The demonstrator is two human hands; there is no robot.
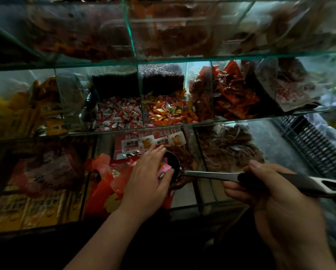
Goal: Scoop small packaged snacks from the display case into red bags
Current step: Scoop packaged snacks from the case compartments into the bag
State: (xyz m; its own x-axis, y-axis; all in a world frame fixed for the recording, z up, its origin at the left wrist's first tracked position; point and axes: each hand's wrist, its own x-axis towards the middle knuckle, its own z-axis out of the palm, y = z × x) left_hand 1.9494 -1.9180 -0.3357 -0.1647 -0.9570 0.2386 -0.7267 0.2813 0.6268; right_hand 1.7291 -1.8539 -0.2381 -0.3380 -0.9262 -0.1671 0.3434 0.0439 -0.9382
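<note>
By the display case's [212, 205] front edge, the flat, open-fingered left hand [149, 180] steadies the red bag [105, 191], seemingly so the scoop [212, 174], gripped by the right hand [276, 199], can empty into it.

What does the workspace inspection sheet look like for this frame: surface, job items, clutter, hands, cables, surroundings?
Surface: glass display case, tiered shelves split by glass dividers.
Job's things: metal scoop, bowl in the bottom tier's middle compartment; red bag beside the bowl; pink packet at the bowl's edge.
Clutter: white-and-red candies, orange candies and red packets in the middle tier; yellow packs bottom left.
Hands: left hand lies flat over the bag and scoop bowl, fingers straight; right hand grips the scoop handle.
Cables: nothing seen.
Surroundings: black slatted crate at right; dim light.
</note>
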